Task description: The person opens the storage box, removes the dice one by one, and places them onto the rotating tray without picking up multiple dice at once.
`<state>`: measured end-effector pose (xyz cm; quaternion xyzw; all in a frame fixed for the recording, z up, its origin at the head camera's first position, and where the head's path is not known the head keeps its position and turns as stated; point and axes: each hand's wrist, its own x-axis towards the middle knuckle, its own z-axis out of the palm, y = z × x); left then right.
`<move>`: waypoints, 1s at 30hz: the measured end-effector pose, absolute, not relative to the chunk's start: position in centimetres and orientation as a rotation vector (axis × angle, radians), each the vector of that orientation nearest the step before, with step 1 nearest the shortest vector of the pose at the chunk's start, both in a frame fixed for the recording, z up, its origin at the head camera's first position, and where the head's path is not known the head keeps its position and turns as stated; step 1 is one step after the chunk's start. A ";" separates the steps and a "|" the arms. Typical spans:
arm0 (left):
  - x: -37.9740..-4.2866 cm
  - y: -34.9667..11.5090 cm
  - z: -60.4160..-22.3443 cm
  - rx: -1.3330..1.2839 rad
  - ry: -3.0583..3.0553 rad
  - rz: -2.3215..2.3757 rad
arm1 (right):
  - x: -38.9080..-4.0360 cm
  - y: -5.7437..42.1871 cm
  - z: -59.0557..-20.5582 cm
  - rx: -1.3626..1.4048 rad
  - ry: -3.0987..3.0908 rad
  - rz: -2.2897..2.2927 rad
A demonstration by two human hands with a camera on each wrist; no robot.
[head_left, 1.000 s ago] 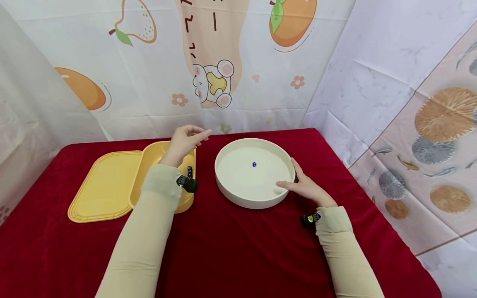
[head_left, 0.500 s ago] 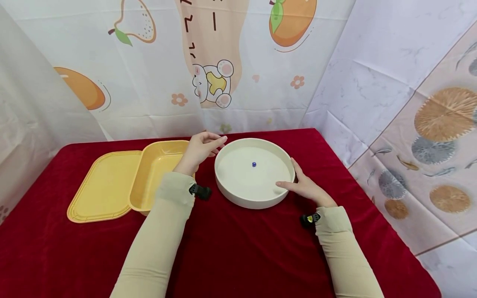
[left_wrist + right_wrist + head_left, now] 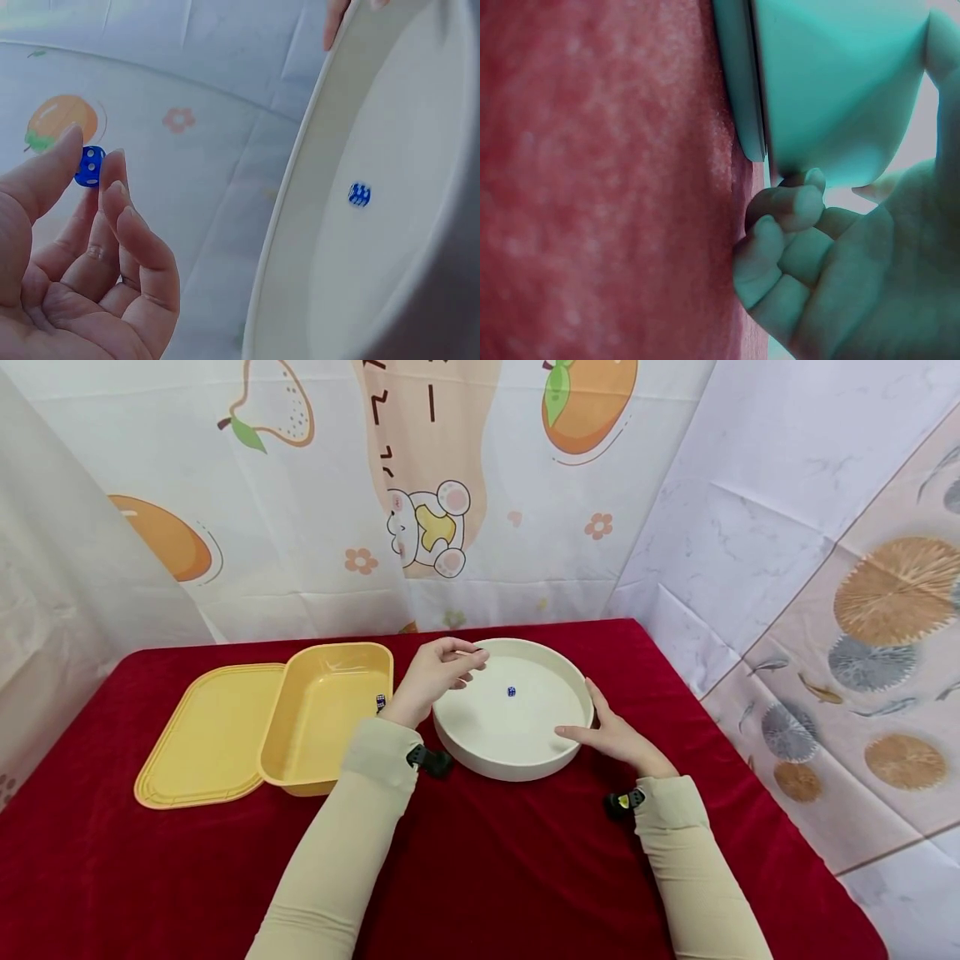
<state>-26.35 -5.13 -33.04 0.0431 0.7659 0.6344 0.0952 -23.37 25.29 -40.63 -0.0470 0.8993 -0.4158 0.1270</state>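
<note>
My left hand [image 3: 435,678] is over the left rim of a round white tray [image 3: 495,739]. Its thumb and fingertip pinch a small blue die [image 3: 91,166] with white dots, plain in the left wrist view. A second blue die [image 3: 512,692] lies on the tray floor near the centre. On the tray's right side my right hand [image 3: 621,740] holds the wall, thumb over the rim and index finger along the outside. In the right wrist view the other fingers [image 3: 784,206] curl against the tray's outer side, close to the cloth.
A yellow box [image 3: 322,718] stands left of the tray, with dark blue dice [image 3: 381,701] by its right wall, partly hidden by my left wrist. Its yellow lid [image 3: 213,735] lies flat farther left. Red cloth [image 3: 510,860] covers the table; printed curtains [image 3: 300,527] hang behind.
My left hand has moved right, from above the yellow box to over the tray's left rim, uncovering the box interior. The right hand, the tray and the die in it have stayed put.
</note>
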 end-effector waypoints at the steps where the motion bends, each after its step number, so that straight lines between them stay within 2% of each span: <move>1: -26.3 -4.9 -33.1 0.134 2.262 1.883 | -23.4 25.3 -40.6 -0.138 2.619 -1.206; 14: -26.6 -2.8 -35.6 0.076 2.167 1.913 | -23.4 25.2 -40.6 -0.132 2.617 -1.206; 30: -26.8 -0.5 -37.7 0.177 2.191 1.837 | -23.3 25.3 -40.6 -0.134 2.623 -1.189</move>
